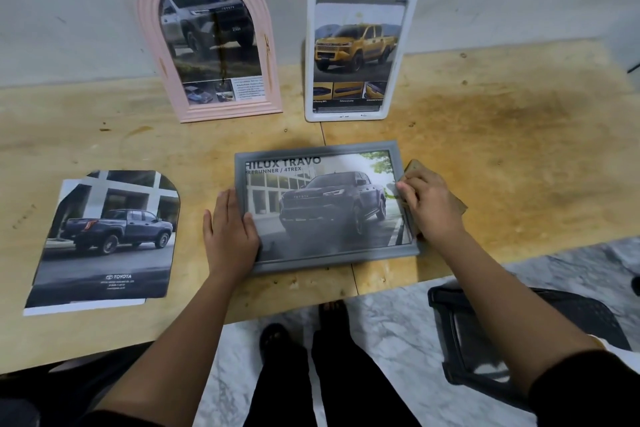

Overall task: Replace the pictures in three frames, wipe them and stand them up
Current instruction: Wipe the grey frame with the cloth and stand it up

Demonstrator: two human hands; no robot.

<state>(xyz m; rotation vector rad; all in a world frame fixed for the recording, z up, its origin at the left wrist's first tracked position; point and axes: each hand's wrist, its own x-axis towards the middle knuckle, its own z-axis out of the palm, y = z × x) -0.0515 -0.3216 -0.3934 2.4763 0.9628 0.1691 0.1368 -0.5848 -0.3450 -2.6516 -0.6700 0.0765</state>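
A grey rectangular frame [325, 146] lies flat on the wooden table, holding a picture of a dark pickup truck. My left hand [230, 229] presses flat on the frame's left edge. My right hand [429, 204] rests on the frame's right edge, closed on a tan cloth [415, 165] that shows behind the fingers. A pink arched frame [152, 45] with a silver truck picture stands against the wall at the back. Beside it stands a white rectangular frame [310, 55] with a yellow truck picture.
A loose arch-cut picture of a dark truck [107, 239] lies on the table [519, 135] at the left. A black plastic stool [485, 333] stands on the marble floor at the right, below the table's front edge. My feet are under the table edge.
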